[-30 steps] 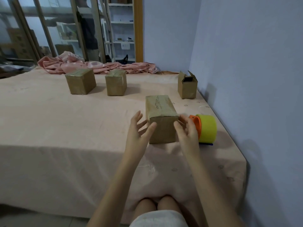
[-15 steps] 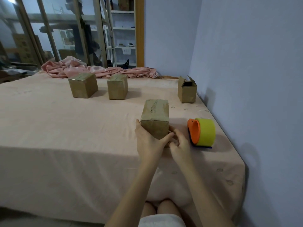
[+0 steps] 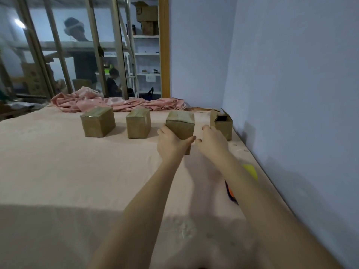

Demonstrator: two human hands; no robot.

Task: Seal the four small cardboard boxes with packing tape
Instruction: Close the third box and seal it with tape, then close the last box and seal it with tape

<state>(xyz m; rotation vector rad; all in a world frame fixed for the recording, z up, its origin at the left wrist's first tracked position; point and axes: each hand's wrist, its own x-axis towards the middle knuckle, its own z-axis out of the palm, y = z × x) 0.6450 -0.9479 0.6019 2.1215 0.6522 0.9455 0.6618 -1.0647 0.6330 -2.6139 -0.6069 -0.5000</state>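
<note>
Four small brown cardboard boxes line up across the far part of the table. Two taped boxes stand at the left [image 3: 98,122] and beside it [image 3: 138,123]. My left hand [image 3: 171,142] grips the third, taped box [image 3: 181,126] from its near side, thumb at its right edge. To its right, next to the wall, stands a fourth box [image 3: 223,126] with its top flaps open. Between those two boxes my right hand [image 3: 211,143] hovers with loosely curled fingers and holds nothing. The yellow and orange tape dispenser [image 3: 250,170] lies near the wall, mostly hidden by my right forearm.
A pink cloth covers the table [image 3: 68,171]. A crumpled pink fabric [image 3: 120,101] lies along the far edge behind the boxes. A blue wall [image 3: 291,94] bounds the table's right side. Behind the glass partition [image 3: 77,55] are shelves and two people.
The taped box has travelled from the near part of the table to the far row, carried by my left hand. My right hand has come off it. The view has tilted upward.
</note>
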